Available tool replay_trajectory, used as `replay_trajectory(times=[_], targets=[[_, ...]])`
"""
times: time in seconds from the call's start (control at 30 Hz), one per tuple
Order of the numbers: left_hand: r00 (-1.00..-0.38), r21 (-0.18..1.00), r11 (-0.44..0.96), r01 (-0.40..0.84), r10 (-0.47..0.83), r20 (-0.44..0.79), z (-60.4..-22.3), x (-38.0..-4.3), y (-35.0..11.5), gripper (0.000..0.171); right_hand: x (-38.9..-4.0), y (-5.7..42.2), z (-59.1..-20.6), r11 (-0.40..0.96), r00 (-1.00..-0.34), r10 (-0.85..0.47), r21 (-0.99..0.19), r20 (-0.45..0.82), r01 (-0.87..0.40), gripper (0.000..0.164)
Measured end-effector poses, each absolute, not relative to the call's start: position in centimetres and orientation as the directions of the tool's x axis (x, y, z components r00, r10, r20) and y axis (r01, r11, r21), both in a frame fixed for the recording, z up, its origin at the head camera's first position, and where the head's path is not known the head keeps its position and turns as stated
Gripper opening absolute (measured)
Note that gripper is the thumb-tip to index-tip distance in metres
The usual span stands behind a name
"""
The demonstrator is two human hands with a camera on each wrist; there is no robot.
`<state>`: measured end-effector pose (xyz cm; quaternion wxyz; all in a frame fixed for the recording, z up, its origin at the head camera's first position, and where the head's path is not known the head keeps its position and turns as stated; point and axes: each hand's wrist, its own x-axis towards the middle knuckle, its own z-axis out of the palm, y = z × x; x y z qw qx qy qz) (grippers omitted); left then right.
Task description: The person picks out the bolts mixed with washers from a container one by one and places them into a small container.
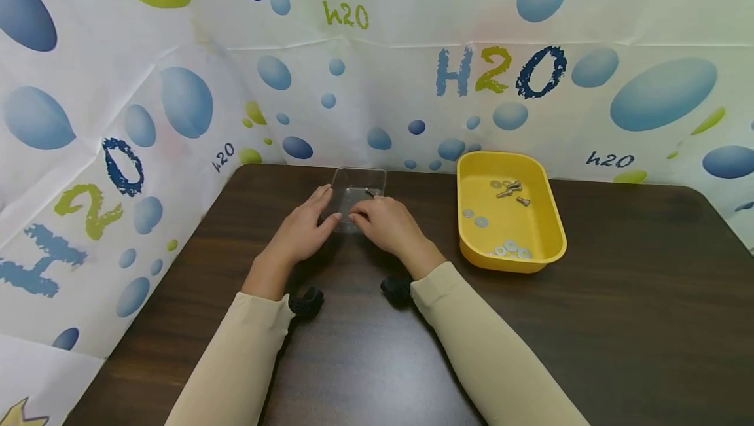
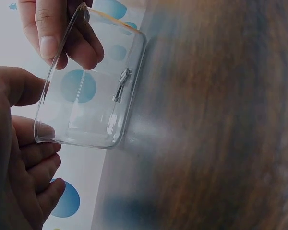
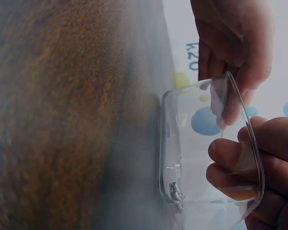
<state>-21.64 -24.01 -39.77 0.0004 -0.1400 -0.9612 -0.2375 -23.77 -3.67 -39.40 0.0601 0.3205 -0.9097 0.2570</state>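
Note:
A clear plastic container (image 1: 349, 198) stands on the table between both hands. Lying on its bottom are small metal bolts (image 2: 121, 85), seen through the wall; their exact count is unclear. My left hand (image 1: 302, 230) rests at the container's left side and near corner, its fingers loosely extended and its thumb by the near rim. Over the container's right side reaches my right hand (image 1: 385, 223), with bent fingertips (image 3: 223, 175) lowered inside the rim. No object shows between its fingers and thumb, and the bolts lie apart from the fingertips.
To the right sits a yellow tray (image 1: 550, 216) containing several bolts (image 1: 511, 189) and several flat washers (image 1: 482, 222). Behind the dark wooden table (image 1: 636, 321) hangs a white patterned sheet (image 1: 400, 79). Black wrist bands (image 1: 307, 301) show near the sleeves.

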Motion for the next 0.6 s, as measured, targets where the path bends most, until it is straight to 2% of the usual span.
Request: replay_trajectory(times=[0.33,0.6], targets=[[-0.964,0.467,0.844,0.263,0.251,0.088,-39.8,-21.7,-24.1,0.066,-23.4,-3.3,-38.6,0.645,-0.783,-0.56,-0.45,0.271,-0.617,0.026],[-0.963,0.462,0.845,0.27,0.239,0.126,-39.2,-21.7,-23.6,0.071,-23.0,-1.4,-36.6,0.639,-0.82,-0.471,-0.515,0.325,-0.571,0.025]])
